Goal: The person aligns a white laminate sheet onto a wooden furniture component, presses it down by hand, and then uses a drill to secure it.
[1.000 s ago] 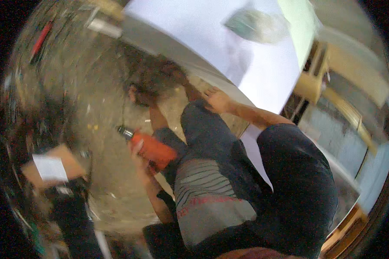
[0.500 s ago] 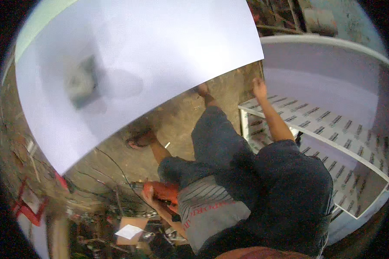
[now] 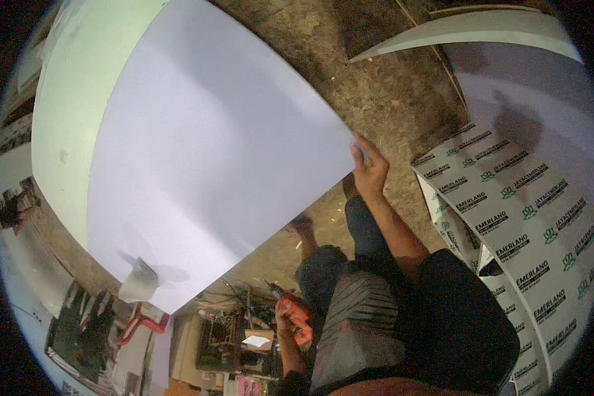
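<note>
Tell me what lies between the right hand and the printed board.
In the head view, brown floor shows between the right hand and the printed board.

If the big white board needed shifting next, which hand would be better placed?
Probably the right hand: it is at a corner of the white board, apparently touching its edge. The left hand holds an orange drill, so it seems less free.

Grey shirt front point(image 3: 355, 330) with thin dark stripes point(image 3: 371, 290), short black sleeves point(image 3: 468, 297), dark shorts point(image 3: 325, 261)
</note>
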`<action>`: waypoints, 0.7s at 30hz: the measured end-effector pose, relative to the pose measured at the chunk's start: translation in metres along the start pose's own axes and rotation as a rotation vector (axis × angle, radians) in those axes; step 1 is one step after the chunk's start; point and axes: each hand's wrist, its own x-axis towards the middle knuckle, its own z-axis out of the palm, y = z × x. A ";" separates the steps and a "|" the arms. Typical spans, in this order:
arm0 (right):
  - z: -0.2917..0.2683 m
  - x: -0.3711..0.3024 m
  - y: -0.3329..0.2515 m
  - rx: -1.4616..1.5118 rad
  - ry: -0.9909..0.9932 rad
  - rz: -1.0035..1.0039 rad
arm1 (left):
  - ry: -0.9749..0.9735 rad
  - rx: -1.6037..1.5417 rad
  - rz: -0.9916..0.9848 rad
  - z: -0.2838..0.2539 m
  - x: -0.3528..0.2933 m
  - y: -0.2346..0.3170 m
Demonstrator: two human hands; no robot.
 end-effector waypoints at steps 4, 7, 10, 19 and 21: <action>-0.010 0.017 0.003 -0.028 -0.022 0.002 | 0.006 0.065 -0.027 0.062 0.000 0.003; -0.015 0.022 0.001 -0.016 -0.045 0.055 | 0.018 0.106 -0.048 0.086 -0.004 0.010; -0.016 0.029 0.008 0.020 -0.029 -0.014 | 0.035 0.126 -0.053 0.100 -0.002 0.012; -0.027 0.037 0.004 0.016 -0.100 -0.040 | 0.000 0.132 -0.044 0.121 0.006 0.013; -0.030 0.043 0.003 0.054 -0.138 0.022 | -0.006 0.126 -0.045 0.124 0.011 0.013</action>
